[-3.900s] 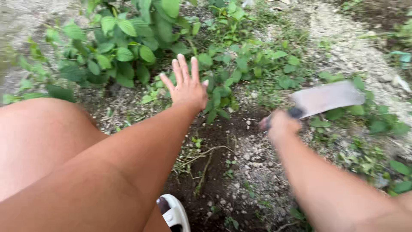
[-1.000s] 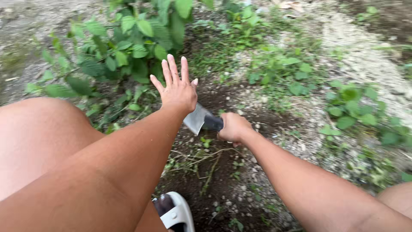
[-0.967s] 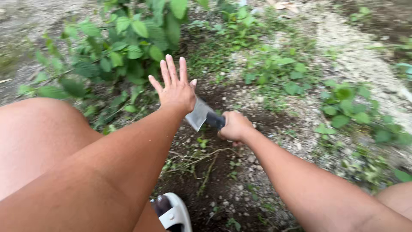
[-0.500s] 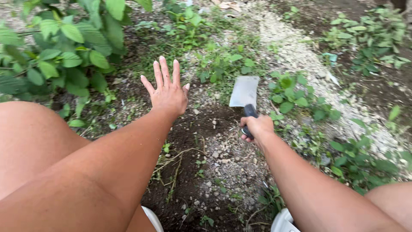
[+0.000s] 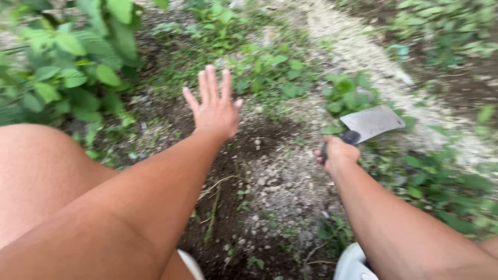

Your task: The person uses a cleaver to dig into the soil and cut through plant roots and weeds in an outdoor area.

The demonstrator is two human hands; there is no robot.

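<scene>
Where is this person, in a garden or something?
Probably a garden or yard outdoors: dark dug soil with pebbles, leafy green plants around, and the right hand holding a cleaver above the weeds.

A single head-mounted camera looks steeply down and forward from a crouching person's eye level. The view is close: bare knee (image 5: 36,171) and forearms fill the lower frame, shoe tips at the bottom edge. The patch of dug soil (image 5: 249,155) sits centre frame, with leafy plants (image 5: 67,67) and a gravel strip (image 5: 358,46) along the top.
</scene>
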